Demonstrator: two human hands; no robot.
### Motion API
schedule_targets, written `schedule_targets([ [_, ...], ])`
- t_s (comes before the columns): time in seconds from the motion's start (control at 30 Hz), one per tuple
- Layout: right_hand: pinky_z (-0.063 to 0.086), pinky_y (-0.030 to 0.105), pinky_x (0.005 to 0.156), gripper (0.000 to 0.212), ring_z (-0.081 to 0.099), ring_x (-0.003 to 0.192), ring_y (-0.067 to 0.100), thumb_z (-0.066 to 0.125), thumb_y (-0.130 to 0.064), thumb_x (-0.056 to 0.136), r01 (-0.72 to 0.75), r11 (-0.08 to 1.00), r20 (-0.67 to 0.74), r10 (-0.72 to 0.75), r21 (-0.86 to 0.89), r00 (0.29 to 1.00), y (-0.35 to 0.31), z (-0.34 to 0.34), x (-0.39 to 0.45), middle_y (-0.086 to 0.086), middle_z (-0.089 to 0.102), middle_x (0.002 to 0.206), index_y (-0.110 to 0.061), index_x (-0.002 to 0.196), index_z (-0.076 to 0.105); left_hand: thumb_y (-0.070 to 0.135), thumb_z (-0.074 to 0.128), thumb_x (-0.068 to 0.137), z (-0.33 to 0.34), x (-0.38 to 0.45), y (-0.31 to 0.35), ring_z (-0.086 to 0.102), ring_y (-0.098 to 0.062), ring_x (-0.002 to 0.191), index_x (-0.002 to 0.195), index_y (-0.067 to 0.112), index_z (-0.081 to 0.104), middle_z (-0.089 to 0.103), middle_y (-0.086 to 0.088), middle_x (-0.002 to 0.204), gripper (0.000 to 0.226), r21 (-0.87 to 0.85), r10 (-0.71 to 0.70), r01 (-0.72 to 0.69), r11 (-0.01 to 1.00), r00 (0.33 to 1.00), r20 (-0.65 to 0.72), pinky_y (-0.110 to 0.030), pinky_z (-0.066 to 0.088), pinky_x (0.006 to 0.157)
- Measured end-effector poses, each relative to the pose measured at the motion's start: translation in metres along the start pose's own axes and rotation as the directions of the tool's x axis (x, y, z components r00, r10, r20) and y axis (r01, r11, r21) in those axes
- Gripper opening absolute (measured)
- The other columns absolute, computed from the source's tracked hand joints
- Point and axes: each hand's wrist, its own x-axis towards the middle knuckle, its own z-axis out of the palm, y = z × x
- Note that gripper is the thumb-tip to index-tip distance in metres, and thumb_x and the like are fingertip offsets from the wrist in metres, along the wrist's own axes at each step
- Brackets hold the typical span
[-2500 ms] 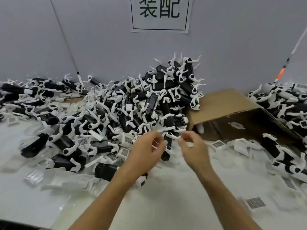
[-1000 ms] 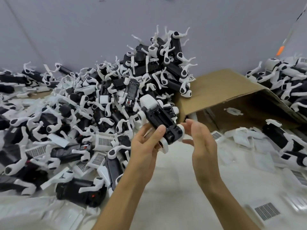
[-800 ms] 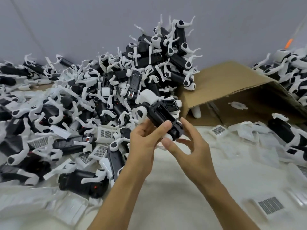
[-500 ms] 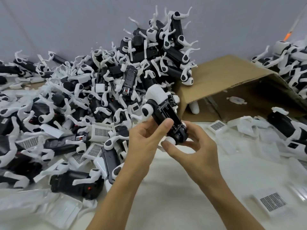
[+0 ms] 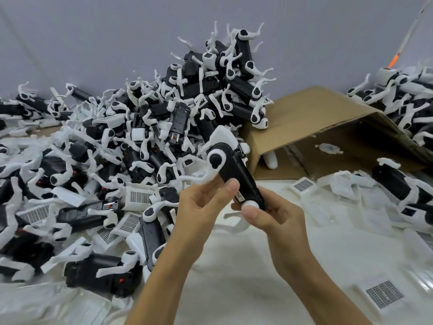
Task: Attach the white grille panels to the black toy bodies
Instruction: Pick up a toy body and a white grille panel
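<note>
Between both hands above the worktop [image 5: 234, 289], the black toy body [image 5: 236, 174] now turns side-on: left hand [image 5: 201, 207] and right hand [image 5: 276, 219] both grip it, no grille panel [image 5: 384, 294] fitted yet.

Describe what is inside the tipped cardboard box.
In the cardboard box, lying on its side, a small white part rests on the inner wall and another white piece stands near the opening. Deeper in is dark, unreadable.

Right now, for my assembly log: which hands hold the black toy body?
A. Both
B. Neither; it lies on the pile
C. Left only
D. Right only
A: the left hand and the right hand both grip the black toy body, lifted before the pile.
</note>
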Motion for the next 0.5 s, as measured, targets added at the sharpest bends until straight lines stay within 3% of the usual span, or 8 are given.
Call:
schedule_targets([
  [0.03, 0.057, 0.024, 0.080, 0.016, 0.073, 0.090, 0.014, 0.068, -0.034, 0.084, -0.075, 0.997, 0.073, 0.073, 0.027, 0.995, 0.001, -0.001, 0.000, 0.002, 0.077, 0.091, -0.027, 0.093, 0.079, 0.054, 0.074, 0.082, -0.002, 0.000, 0.000, 0.066, -0.036, 0.106, 0.115, 0.021, 0.075, 0.073, -0.013, 0.115, 0.047, 0.010, -0.024, 0.023, 1.000, 0.999, 0.031, -0.048, 0.055, 0.089],
  [0.1, 0.056, 0.016, 0.076, 0.023, 0.072, 0.083, 0.001, 0.052, -0.021, 0.101, -0.281, 0.956, 0.223, 0.257, 0.081, 0.940, 0.001, 0.001, 0.001, -0.011, 0.077, 0.084, -0.026, 0.095, 0.075, 0.063, 0.074, 0.078, -0.006, -0.002, 0.001, 0.066, -0.031, 0.103, 0.120, 0.025, 0.072, 0.071, -0.007, 0.123, 0.057, -0.024, -0.078, 0.081, 0.996, 0.990, 0.119, -0.043, 0.054, 0.082],
  [0.2, 0.058, 0.030, 0.079, 0.052, 0.073, 0.093, 0.023, 0.043, -0.050, 0.095, -0.433, 0.864, 0.312, 0.351, 0.256, 0.883, -0.002, 0.006, 0.001, 0.007, 0.077, 0.104, -0.014, 0.122, 0.070, 0.047, 0.073, 0.086, -0.011, -0.004, 0.006, 0.070, -0.027, 0.086, 0.130, 0.021, 0.067, 0.071, -0.003, 0.124, 0.051, -0.153, -0.058, 0.100, 0.983, 0.964, 0.258, -0.027, 0.054, 0.059],
  [0.27, 0.056, 0.026, 0.079, 0.049, 0.073, 0.098, 0.026, 0.043, -0.052, 0.093, -0.295, 0.942, 0.129, 0.276, 0.163, 0.953, 0.004, 0.005, 0.002, 0.007, 0.078, 0.103, -0.023, 0.108, 0.079, 0.032, 0.074, 0.084, -0.012, -0.002, 0.005, 0.070, -0.032, 0.095, 0.118, 0.019, 0.073, 0.074, -0.008, 0.118, 0.036, -0.074, 0.015, -0.001, 0.997, 0.981, 0.192, -0.038, 0.060, 0.069],
  [0.3, 0.055, 0.021, 0.081, 0.044, 0.072, 0.101, 0.020, 0.042, -0.047, 0.095, -0.153, 0.988, -0.074, 0.154, 0.016, 0.985, 0.008, 0.002, 0.001, -0.001, 0.078, 0.102, -0.025, 0.103, 0.080, 0.028, 0.077, 0.080, -0.012, -0.001, 0.003, 0.071, -0.030, 0.098, 0.109, 0.015, 0.076, 0.076, -0.010, 0.109, 0.032, 0.049, 0.068, -0.074, 0.996, 0.992, 0.106, -0.048, 0.060, 0.080],
  [0.37, 0.053, 0.025, 0.090, 0.038, 0.069, 0.110, 0.012, 0.040, -0.037, 0.100, 0.027, 0.989, -0.330, -0.074, -0.145, 0.941, 0.005, 0.000, -0.002, -0.010, 0.076, 0.108, -0.026, 0.112, 0.075, 0.029, 0.082, 0.075, -0.008, 0.000, 0.000, 0.071, -0.023, 0.087, 0.095, 0.011, 0.075, 0.075, -0.006, 0.091, 0.028, 0.347, 0.174, -0.152, 0.925, 0.984, -0.030, -0.046, 0.058, 0.080],
  [0.43, 0.052, 0.034, 0.096, 0.038, 0.062, 0.122, 0.014, 0.037, -0.041, 0.105, 0.186, 0.962, -0.325, -0.244, -0.200, 0.914, 0.004, -0.003, -0.006, -0.011, 0.070, 0.124, -0.028, 0.130, 0.063, 0.023, 0.085, 0.076, -0.005, 0.000, -0.006, 0.064, -0.018, 0.079, 0.095, 0.015, 0.072, 0.070, 0.001, 0.083, 0.025, 0.534, 0.269, -0.220, 0.816, 0.963, -0.014, -0.030, 0.053, 0.072],
  [0.5, 0.049, 0.030, 0.102, 0.058, 0.056, 0.131, 0.015, 0.044, -0.063, 0.099, 0.272, 0.920, -0.179, -0.329, -0.282, 0.927, 0.002, -0.001, -0.009, -0.013, 0.061, 0.138, -0.027, 0.144, 0.048, 0.011, 0.085, 0.078, -0.002, 0.000, -0.009, 0.062, -0.010, 0.084, 0.107, 0.013, 0.072, 0.069, 0.006, 0.091, 0.031, 0.624, 0.356, -0.301, 0.721, 0.934, 0.040, -0.017, 0.046, 0.074],
])
